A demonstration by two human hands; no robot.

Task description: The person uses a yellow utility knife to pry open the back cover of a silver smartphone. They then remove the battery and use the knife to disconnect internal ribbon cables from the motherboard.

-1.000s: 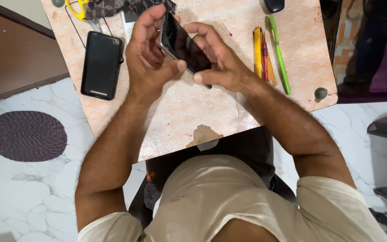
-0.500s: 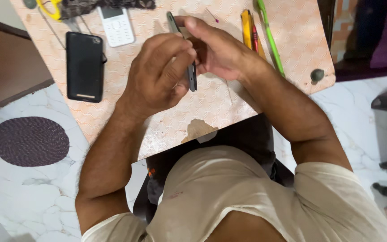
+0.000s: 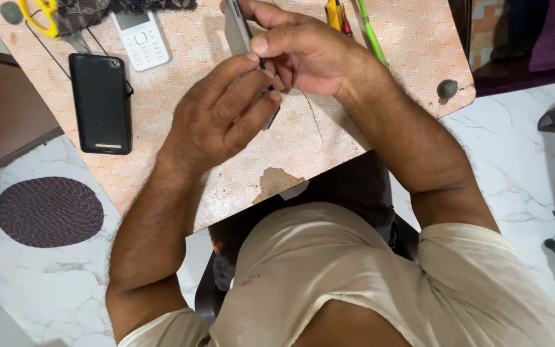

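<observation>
A small phone-repair bench set up in a home.

Handsets lie on the worn, orange-patterned surface: a black smartphone and a white keypad phone, beside yellow-handled scissors and screwdrivers. White marble floor and an oval woven mat lie below.

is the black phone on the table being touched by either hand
No, the black phone lies flat on the table, apart from both hands, which hold a grey phone edge-on.

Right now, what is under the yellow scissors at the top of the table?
The yellow scissors lie at the far edge of the patterned table, partly beneath a dark patterned cloth. Only the handles and part of a blade show; the rest is covered.
</observation>
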